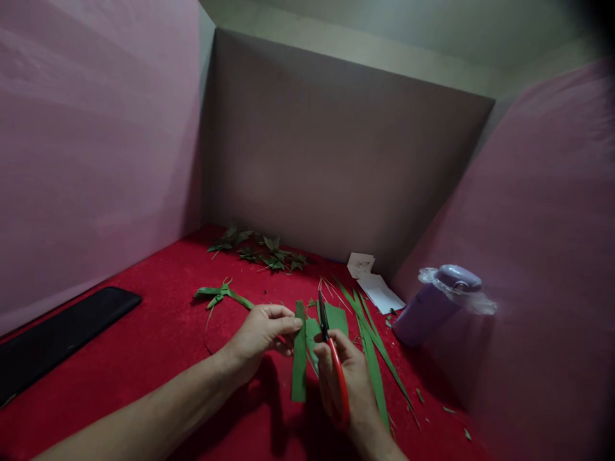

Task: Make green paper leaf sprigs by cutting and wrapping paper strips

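Between the thumb and fingers of my left hand [266,330] is a green leaf strip [299,358], held upright by its edge. My right hand [353,378] is closed round a pair of scissors with red handles [342,390]. Their dark blades [322,310] point away from me, just right of the strip and apart from it. Broad green leaf pieces [338,318] lie behind the scissors, partly hidden by them and by my right hand. A knotted green leaf figure [221,292] rests on the red cloth, left of and beyond my left hand.
Long narrow leaves [377,355] and leaf scraps [419,396] lie on the right of the red cloth [168,314]. Leafy sprigs [273,253] are at the back, near white paper cards [379,291]. A lilac bottle [427,310] stands right; a black flat object [67,336] lies left.
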A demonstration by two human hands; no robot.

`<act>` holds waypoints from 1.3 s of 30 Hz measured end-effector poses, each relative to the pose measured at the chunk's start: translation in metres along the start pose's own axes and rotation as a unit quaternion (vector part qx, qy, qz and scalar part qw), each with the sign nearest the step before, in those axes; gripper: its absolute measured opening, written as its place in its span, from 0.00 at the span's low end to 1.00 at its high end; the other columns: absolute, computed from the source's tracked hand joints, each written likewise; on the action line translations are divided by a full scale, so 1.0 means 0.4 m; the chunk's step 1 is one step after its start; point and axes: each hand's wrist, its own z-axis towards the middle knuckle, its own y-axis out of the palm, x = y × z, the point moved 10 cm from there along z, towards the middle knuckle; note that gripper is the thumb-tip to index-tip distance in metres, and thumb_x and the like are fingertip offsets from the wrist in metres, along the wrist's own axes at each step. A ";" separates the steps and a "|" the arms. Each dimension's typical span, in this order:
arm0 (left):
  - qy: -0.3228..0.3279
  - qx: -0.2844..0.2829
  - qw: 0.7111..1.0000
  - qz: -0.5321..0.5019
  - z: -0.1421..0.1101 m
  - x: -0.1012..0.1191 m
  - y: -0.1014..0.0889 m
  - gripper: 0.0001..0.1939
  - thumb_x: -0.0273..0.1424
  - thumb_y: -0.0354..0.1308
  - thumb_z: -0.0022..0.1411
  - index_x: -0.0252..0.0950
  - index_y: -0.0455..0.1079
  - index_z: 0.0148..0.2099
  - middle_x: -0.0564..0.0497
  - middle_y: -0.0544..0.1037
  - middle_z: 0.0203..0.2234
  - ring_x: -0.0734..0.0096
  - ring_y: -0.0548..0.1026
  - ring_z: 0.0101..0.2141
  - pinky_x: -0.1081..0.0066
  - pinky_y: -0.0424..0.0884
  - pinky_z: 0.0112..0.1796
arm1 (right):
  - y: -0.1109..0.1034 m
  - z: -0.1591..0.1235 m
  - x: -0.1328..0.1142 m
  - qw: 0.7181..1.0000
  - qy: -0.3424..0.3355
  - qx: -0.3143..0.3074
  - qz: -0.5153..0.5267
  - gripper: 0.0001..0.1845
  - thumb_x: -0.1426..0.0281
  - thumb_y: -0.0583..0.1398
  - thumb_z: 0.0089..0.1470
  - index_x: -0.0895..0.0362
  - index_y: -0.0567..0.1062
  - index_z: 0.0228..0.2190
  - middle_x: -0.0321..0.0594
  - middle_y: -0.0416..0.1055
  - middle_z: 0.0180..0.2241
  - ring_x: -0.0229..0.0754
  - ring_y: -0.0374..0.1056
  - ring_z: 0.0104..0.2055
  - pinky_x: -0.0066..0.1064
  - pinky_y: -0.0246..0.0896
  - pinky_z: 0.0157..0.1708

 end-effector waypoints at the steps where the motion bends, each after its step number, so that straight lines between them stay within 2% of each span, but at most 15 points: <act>1: 0.000 0.002 1.000 -0.001 0.002 0.002 -0.003 0.11 0.34 0.65 0.43 0.32 0.67 0.22 0.55 0.70 0.14 0.78 0.67 0.17 0.77 0.66 0.20 | -0.007 0.009 -0.006 0.998 -0.004 -0.007 -0.065 0.17 0.56 0.60 0.49 0.58 0.69 0.25 0.29 0.60 0.17 0.32 0.53 0.17 0.22 0.47 0.15; 3: 0.001 0.005 1.000 -0.002 0.006 0.003 -0.009 0.11 0.33 0.65 0.43 0.32 0.67 0.22 0.55 0.70 0.14 0.78 0.68 0.17 0.77 0.66 0.20 | -0.028 0.024 -0.013 0.978 -0.015 -0.001 -0.208 0.14 0.58 0.58 0.51 0.57 0.71 0.30 0.30 0.62 0.16 0.34 0.57 0.17 0.23 0.48 0.16; 6: 0.005 0.008 1.000 -0.003 0.014 0.001 -0.020 0.11 0.33 0.65 0.44 0.32 0.68 0.22 0.55 0.70 0.15 0.79 0.67 0.17 0.78 0.65 0.20 | -0.043 0.034 -0.033 0.893 -0.093 0.023 -0.440 0.13 0.64 0.57 0.53 0.56 0.70 0.40 0.36 0.71 0.21 0.39 0.66 0.20 0.26 0.51 0.20; 8: 0.007 0.010 1.000 -0.005 0.020 -0.001 -0.026 0.10 0.33 0.64 0.44 0.32 0.68 0.22 0.55 0.70 0.14 0.79 0.67 0.17 0.78 0.65 0.20 | -0.049 0.039 -0.019 0.872 -0.106 0.028 -0.478 0.12 0.68 0.57 0.52 0.56 0.70 0.41 0.38 0.73 0.24 0.41 0.69 0.22 0.27 0.52 0.21; 11: 0.009 0.014 1.000 -0.008 0.028 -0.005 -0.033 0.10 0.32 0.64 0.44 0.32 0.67 0.22 0.56 0.69 0.14 0.79 0.66 0.17 0.78 0.65 0.20 | -0.051 0.042 -0.004 0.857 -0.123 0.025 -0.500 0.10 0.71 0.57 0.52 0.55 0.72 0.39 0.40 0.73 0.26 0.42 0.70 0.25 0.28 0.54 0.24; 14: 0.012 0.021 1.000 -0.009 0.033 -0.003 -0.038 0.10 0.32 0.64 0.43 0.32 0.67 0.21 0.56 0.68 0.13 0.80 0.66 0.16 0.78 0.65 0.19 | -0.043 0.039 -0.019 0.844 -0.151 0.024 -0.513 0.09 0.73 0.56 0.52 0.55 0.74 0.36 0.44 0.72 0.29 0.44 0.69 0.29 0.31 0.57 0.27; 16: 0.013 0.027 0.999 -0.011 0.035 0.001 -0.041 0.10 0.32 0.64 0.43 0.32 0.67 0.21 0.56 0.68 0.13 0.80 0.65 0.16 0.78 0.64 0.18 | -0.030 0.033 -0.045 0.839 -0.180 0.024 -0.514 0.10 0.74 0.56 0.52 0.55 0.74 0.38 0.47 0.70 0.35 0.48 0.67 0.36 0.36 0.60 0.34; 18: 0.015 0.034 0.999 -0.013 0.036 0.003 -0.044 0.10 0.31 0.64 0.42 0.32 0.66 0.21 0.56 0.68 0.13 0.80 0.65 0.15 0.78 0.64 0.18 | -0.012 0.021 -0.076 0.840 -0.220 0.025 -0.496 0.19 0.76 0.57 0.52 0.54 0.69 0.47 0.47 0.67 0.42 0.49 0.64 0.44 0.40 0.59 0.43; 20: 0.017 0.035 0.999 -0.014 0.036 0.003 -0.042 0.10 0.31 0.63 0.42 0.32 0.66 0.21 0.56 0.68 0.13 0.80 0.64 0.15 0.78 0.64 0.18 | 0.007 -0.002 -0.114 0.853 -0.286 0.024 -0.435 0.25 0.76 0.58 0.51 0.53 0.64 0.51 0.46 0.63 0.46 0.48 0.61 0.48 0.40 0.58 0.47; 23: 0.022 0.020 0.999 -0.012 0.032 0.000 -0.029 0.11 0.32 0.64 0.41 0.32 0.67 0.21 0.56 0.68 0.13 0.80 0.65 0.15 0.77 0.64 0.19 | 0.028 -0.040 -0.148 0.869 -0.364 0.003 -0.335 0.24 0.77 0.58 0.51 0.51 0.66 0.50 0.44 0.62 0.45 0.46 0.61 0.46 0.40 0.61 0.45; 25: 0.027 0.004 1.000 -0.008 0.028 -0.002 -0.015 0.11 0.32 0.65 0.41 0.32 0.67 0.21 0.56 0.68 0.13 0.80 0.65 0.16 0.77 0.65 0.19 | 0.041 -0.055 -0.153 0.871 -0.379 -0.020 -0.312 0.22 0.79 0.57 0.51 0.49 0.69 0.47 0.43 0.63 0.43 0.44 0.62 0.44 0.39 0.63 0.43; 28: 0.035 -0.015 0.999 -0.003 0.020 -0.004 0.003 0.11 0.33 0.65 0.42 0.32 0.67 0.21 0.56 0.68 0.14 0.80 0.66 0.16 0.77 0.65 0.20 | 0.041 -0.065 -0.164 0.879 -0.384 -0.027 -0.282 0.16 0.78 0.56 0.53 0.50 0.74 0.41 0.42 0.64 0.39 0.43 0.63 0.42 0.38 0.63 0.40; 32: 0.049 -0.026 0.998 0.001 0.019 -0.006 0.013 0.12 0.34 0.66 0.42 0.32 0.68 0.23 0.56 0.69 0.14 0.79 0.66 0.15 0.77 0.65 0.19 | 0.027 -0.058 -0.174 0.910 -0.362 -0.022 -0.202 0.10 0.74 0.56 0.54 0.51 0.76 0.35 0.40 0.64 0.33 0.41 0.63 0.37 0.34 0.63 0.35; 36: 0.060 -0.034 0.998 0.002 0.023 -0.011 0.020 0.13 0.35 0.66 0.42 0.32 0.67 0.23 0.55 0.70 0.15 0.78 0.67 0.17 0.76 0.66 0.19 | 0.030 -0.036 -0.152 0.943 -0.295 -0.038 -0.149 0.07 0.71 0.57 0.54 0.54 0.75 0.29 0.38 0.63 0.30 0.41 0.62 0.35 0.32 0.61 0.35; 39: 0.070 -0.036 0.997 0.003 0.019 -0.010 0.026 0.12 0.34 0.66 0.42 0.32 0.68 0.23 0.54 0.72 0.17 0.78 0.68 0.17 0.75 0.67 0.20 | 0.033 -0.030 -0.141 0.952 -0.269 -0.040 -0.140 0.09 0.70 0.55 0.56 0.56 0.71 0.24 0.37 0.63 0.27 0.39 0.62 0.32 0.31 0.59 0.34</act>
